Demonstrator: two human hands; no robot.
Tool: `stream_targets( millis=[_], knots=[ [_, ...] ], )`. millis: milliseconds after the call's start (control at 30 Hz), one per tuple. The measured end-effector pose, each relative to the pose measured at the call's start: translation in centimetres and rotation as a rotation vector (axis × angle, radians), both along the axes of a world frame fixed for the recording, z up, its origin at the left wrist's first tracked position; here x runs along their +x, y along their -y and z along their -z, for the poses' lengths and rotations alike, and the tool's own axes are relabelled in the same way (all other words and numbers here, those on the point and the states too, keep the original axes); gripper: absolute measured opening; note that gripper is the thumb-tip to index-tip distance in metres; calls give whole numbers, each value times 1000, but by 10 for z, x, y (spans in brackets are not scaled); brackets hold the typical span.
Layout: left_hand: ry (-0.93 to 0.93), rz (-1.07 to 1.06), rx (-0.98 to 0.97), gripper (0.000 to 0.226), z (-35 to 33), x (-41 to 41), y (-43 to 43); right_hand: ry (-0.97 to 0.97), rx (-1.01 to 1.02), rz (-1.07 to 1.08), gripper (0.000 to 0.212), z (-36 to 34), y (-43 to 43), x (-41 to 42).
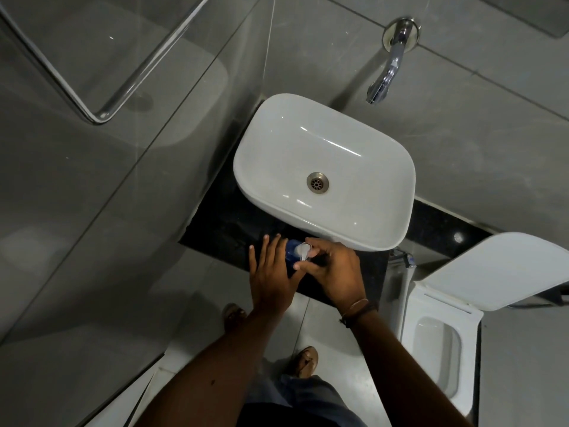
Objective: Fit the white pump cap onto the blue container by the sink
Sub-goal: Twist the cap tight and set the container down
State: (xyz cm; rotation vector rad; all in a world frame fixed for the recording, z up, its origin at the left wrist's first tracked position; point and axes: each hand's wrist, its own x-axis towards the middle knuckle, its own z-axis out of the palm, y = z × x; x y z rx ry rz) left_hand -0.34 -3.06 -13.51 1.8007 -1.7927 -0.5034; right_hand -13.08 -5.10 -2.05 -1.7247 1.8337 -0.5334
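The blue container stands on the black counter just in front of the white sink. The white pump cap sits on top of the container. My right hand holds the cap from the right, with thumb and fingers closed around it. My left hand is pressed against the container's left side, fingers straight and slightly apart. Most of the container is hidden between the two hands.
A chrome tap juts from the wall above the sink. A toilet with its lid up stands at the right. A glass partition with a chrome rail is at the left. My sandalled feet show on the floor below.
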Motion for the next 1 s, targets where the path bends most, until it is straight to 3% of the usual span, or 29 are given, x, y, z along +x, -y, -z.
stream_targets(
  millis=[67,133,200,233,333,367,500,767,1000],
  knots=[
    [7,8,21,83,0,0,0,4,0,-8,44,-1,-1,1],
    [2,9,28,79,0,0,0,39,51,-2,66,-1,-2,-4],
    [-33,-1,51,81,1,0,0,168,106,86,81,2,-7,-10],
    [-60,-5,69,84,0,1,0,255,116,177,73,6,-10,-12],
    [-105,-14,106,83,0,0,0,479,230,466,23,18,-15,-11],
    [-114,-11,112,81,0,0,0,563,324,527,19,22,-15,-9],
    [-156,-4,134,83,-4,-1,0,795,580,624,28,37,-10,-3],
    [-191,-6,163,92,-13,2,1,904,579,710,32,59,-6,0],
    [-220,-96,103,80,-28,47,28,969,579,629,30,49,34,46]
  ],
)
